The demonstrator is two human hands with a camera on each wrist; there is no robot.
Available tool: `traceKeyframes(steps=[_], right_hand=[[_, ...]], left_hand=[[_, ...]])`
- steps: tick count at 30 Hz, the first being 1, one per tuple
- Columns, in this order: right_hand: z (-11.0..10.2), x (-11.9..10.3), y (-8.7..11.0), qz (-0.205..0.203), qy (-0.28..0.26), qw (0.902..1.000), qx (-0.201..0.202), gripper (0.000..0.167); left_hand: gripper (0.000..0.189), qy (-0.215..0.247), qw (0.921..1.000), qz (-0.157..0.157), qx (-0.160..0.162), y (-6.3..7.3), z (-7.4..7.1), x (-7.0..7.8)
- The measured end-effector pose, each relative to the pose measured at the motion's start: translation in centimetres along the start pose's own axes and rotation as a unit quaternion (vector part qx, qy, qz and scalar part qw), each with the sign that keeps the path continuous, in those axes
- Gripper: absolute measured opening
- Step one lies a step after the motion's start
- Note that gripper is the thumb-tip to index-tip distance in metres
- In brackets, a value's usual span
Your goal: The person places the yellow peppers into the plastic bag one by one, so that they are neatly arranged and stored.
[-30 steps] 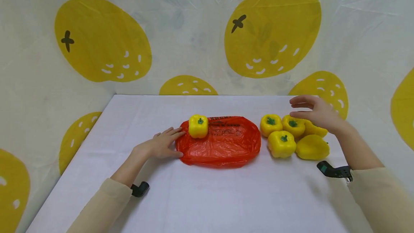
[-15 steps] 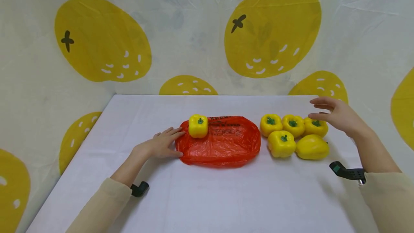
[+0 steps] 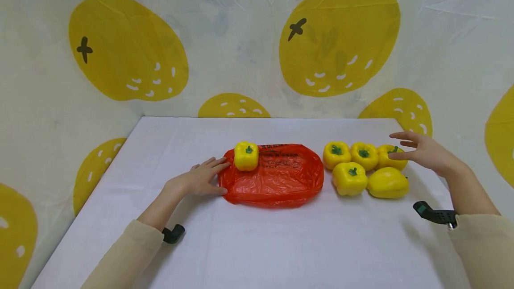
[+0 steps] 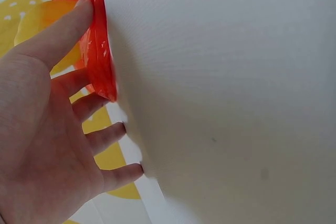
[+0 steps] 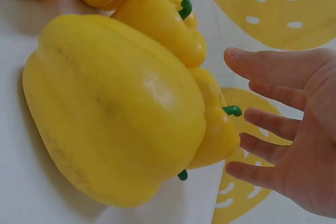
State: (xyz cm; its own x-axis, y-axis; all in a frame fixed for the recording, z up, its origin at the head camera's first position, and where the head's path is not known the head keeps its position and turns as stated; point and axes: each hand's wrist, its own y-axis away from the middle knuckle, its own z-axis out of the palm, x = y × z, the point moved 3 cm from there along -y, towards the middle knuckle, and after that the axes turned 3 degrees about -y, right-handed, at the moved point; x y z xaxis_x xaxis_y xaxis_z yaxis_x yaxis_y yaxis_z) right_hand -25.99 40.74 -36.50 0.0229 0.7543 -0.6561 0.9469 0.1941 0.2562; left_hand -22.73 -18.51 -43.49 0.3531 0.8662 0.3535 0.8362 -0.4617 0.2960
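Observation:
My left hand (image 3: 198,178) touches the left edge of a flattened red plastic bag (image 3: 281,186) with straight, spread fingers. In the left wrist view, its thumb lies against the bag's edge. A yellow bell pepper (image 3: 246,157) with a green stem sits on the bag's back left part. Several more yellow bell peppers stand grouped right of the bag, among them a front one (image 3: 348,181) and one lying on its side (image 3: 388,183). My right hand (image 3: 431,155) hovers at the back right pepper (image 3: 385,160), fingers apart, holding nothing; the right wrist view shows a gap between fingers and peppers.
All of this lies on a table with a white cloth (image 3: 257,244). Behind and at the sides hangs a pale curtain (image 3: 237,35) printed with large yellow fruit. Each wrist wears a black camera mount, as on the right wrist (image 3: 433,214).
My right hand has moved right, then slightly down. The back right pepper, slanted and partly hidden a second ago, now stands upright with its stem up. My left hand has stayed put.

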Motion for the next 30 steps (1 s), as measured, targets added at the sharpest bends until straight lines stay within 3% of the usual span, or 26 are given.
traceKeyframes(steps=[30], right_hand=[[1.2, 2.4, -0.5, -0.021, 0.002, 0.9992, -0.032, 0.079]], left_hand=[[0.09, -0.007, 1.0, -0.002, -0.001, -0.2, 0.1, -0.1]])
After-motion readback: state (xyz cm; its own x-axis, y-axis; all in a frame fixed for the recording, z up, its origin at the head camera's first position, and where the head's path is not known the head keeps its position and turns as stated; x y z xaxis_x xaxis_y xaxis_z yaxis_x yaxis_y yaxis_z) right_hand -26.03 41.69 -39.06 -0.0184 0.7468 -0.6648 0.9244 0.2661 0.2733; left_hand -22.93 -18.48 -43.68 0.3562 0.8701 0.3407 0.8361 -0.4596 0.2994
